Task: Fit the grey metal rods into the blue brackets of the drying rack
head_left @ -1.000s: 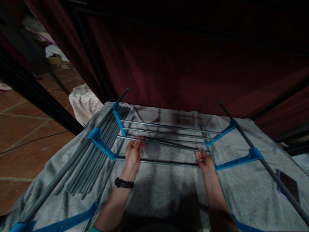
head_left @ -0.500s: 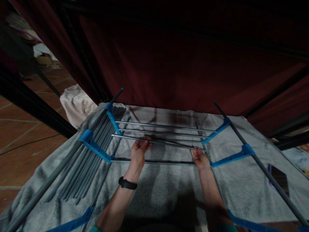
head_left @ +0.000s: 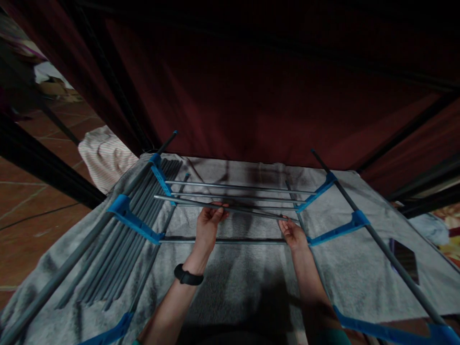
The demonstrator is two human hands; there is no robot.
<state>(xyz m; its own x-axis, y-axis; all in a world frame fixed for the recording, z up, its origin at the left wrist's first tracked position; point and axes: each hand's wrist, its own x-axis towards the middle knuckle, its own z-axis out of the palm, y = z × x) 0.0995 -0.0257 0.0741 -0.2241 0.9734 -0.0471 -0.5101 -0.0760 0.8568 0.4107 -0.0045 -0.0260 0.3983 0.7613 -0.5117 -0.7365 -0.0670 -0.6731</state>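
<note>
1. The left hand (head_left: 207,225) pinched a slim, round, grey metal tube (head_left: 181,201) between thumb and fingers, while the right hand (head_left: 293,235) held it by the fingertips near its right end.
2. The held tube slanted above a grey, fleecy cloth (head_left: 240,292), its left end crossing over the far-left blue plastic bracket (head_left: 160,177) and jutting past it.
3. Its right end lay near the lower end of the far-right blue plastic bracket (head_left: 318,192); whether they touched could not be told.
4. Good handling, it seemed, called for squaring the tube with the straight grey metal crossbar (head_left: 240,187) beyond it before any push.
5. A light grip at both ends would probably have let the tube line up without bending or levering the brackets.
6. Lining up one end first, with the other hand steadying, looked safer than forcing both; the neighbouring bars left little finger room.
</note>
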